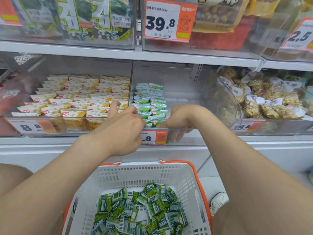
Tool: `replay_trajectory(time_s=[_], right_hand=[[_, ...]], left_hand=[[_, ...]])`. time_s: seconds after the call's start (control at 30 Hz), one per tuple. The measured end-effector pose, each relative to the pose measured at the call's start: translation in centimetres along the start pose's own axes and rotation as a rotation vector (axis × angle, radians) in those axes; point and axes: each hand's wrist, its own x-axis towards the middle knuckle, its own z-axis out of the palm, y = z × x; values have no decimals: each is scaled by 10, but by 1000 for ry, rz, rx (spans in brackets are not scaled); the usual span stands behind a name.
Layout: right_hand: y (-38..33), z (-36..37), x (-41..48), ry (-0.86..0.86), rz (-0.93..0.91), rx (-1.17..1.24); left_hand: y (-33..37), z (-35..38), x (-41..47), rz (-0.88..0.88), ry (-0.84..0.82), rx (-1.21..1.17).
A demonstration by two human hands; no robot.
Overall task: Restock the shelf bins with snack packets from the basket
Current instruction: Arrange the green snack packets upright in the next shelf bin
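As left hand (125, 128) and right hand (179, 119) touch packets (149, 102), tag (162, 21) reads 39.8.

White metal shelving (101, 51) fills the view, its boards stacked one above another, with a perforated upright (197, 72) behind. Orange-and-white price tags (167, 21) hang along the edges. Pale floor (215, 185) shows below, evenly lit.

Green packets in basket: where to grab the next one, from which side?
Take a top packet of the heap, from straight above; the basket walls block the sides. Pinch across a crimped end: it lies loose and tilted on the others.
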Motion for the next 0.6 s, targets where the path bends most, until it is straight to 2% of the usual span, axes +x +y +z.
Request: replay_trajectory(time_s=[0.33,0.6], right_hand=[[11,-14,3,-152,6,156],[7,-5,6,-85,24,108]], left_hand=[[1,3,0,8,26,-28],[1,4,3,-6,46,-32]])
